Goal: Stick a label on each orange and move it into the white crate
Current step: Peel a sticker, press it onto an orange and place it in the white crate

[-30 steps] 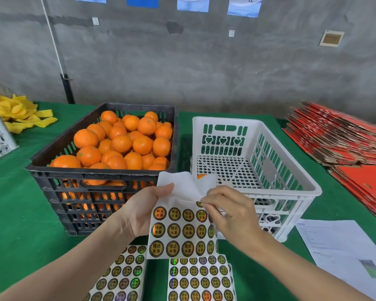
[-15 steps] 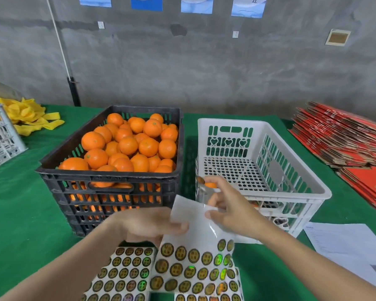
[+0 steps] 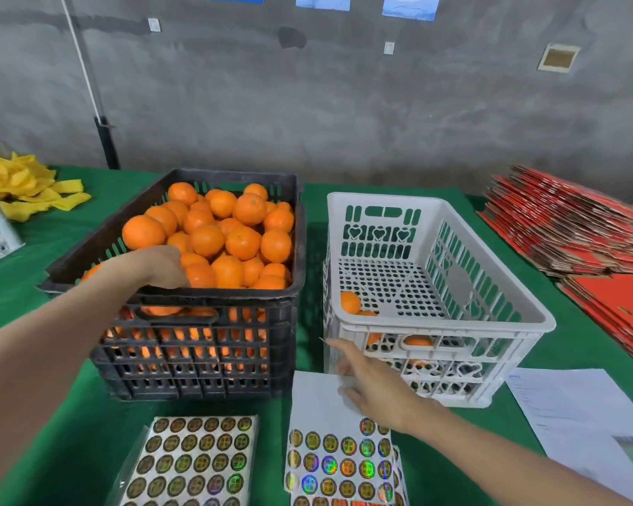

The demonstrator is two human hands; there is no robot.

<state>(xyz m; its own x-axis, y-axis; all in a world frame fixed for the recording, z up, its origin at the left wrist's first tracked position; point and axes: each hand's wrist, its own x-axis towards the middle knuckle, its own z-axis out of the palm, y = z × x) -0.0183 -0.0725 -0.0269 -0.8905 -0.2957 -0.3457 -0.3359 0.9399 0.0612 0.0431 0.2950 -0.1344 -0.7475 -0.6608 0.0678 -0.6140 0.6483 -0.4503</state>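
Crate (image 3: 234, 295), black, heaped with oranges (image 3: 242, 242), under left hand (image 3: 158, 266); fingers buried among fruit, grip not discernible. White crate (image 3: 435, 325) just beyond right hand (image 3: 370, 385), few oranges already inside. Label sheet (image 3: 318, 399) beneath right palm, fingers loosely spread. Step: fetching next orange. Next: lifting one clear, pressing label on.

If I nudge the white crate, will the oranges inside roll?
Probably: the oranges are round and lie loose on the flat floor of the white crate. Likely not far, since they huddle in its near corner.
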